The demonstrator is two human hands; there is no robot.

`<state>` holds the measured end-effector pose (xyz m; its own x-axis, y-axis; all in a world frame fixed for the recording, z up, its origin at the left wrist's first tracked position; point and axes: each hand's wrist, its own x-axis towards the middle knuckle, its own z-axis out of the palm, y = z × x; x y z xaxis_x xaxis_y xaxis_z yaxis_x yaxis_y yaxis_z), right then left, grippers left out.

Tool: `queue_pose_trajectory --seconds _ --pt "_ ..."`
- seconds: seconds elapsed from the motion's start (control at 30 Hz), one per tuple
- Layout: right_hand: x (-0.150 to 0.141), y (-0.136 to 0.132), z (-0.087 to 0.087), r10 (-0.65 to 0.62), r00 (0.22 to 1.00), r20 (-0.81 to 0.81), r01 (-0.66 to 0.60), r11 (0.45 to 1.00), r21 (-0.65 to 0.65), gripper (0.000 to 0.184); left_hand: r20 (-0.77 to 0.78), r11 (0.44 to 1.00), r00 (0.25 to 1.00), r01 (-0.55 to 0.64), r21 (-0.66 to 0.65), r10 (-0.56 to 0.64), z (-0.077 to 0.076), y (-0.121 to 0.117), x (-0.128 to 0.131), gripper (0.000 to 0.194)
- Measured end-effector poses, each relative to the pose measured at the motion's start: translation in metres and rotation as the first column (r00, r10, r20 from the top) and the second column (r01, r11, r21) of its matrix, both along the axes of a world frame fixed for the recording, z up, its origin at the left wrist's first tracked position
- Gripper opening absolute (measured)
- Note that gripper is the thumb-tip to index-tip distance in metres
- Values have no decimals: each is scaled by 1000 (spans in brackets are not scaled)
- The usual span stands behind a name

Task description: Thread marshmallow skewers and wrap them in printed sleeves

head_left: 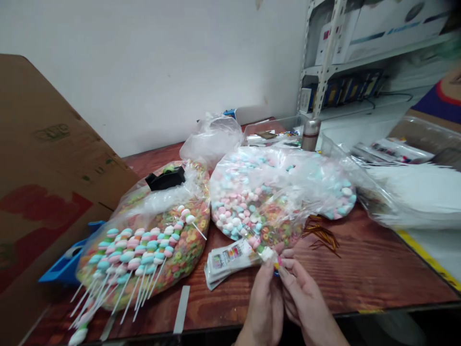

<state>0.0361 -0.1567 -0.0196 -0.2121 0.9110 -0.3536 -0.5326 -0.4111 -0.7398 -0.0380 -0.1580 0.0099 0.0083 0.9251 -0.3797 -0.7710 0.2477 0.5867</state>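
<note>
My left hand [262,307] and my right hand [304,300] are close together at the table's front edge. Their fingertips pinch a small white and coloured piece [270,255], too small to identify. Just left of them lies a stack of printed plastic packets [226,263]. A clear bag of fruit-coloured cereal rings [187,245] has pastel marshmallow skewers [133,252] lying on it. Behind my hands sits a clear bag of pastel marshmallows and cereal rings [245,202]. A black tape dispenser [165,179] rests on the ring bag.
A brown cardboard box [46,168] stands along the left of the reddish wooden table [363,269]. A blue object [66,262] lies beside it. Thin brown strands [320,235] are right of my hands. A clear tub [273,132], steel flask [310,134] and metal shelving [324,62] stand behind.
</note>
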Motion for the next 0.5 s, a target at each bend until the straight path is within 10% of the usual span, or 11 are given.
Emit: queue_pose_trajectory --seconds 0.2,0.33,0.5 --pt "16 -6 -12 -48 955 292 -25 970 240 37 -109 999 994 -1 46 6 -4 0 -3 29" --pt "32 -4 -16 -261 692 674 -180 841 510 37 -233 999 972 -3 37 11 -15 4 3 26" --pt "44 5 -20 -622 378 686 -311 612 727 27 -446 998 894 64 19 -49 -26 5 4 22"
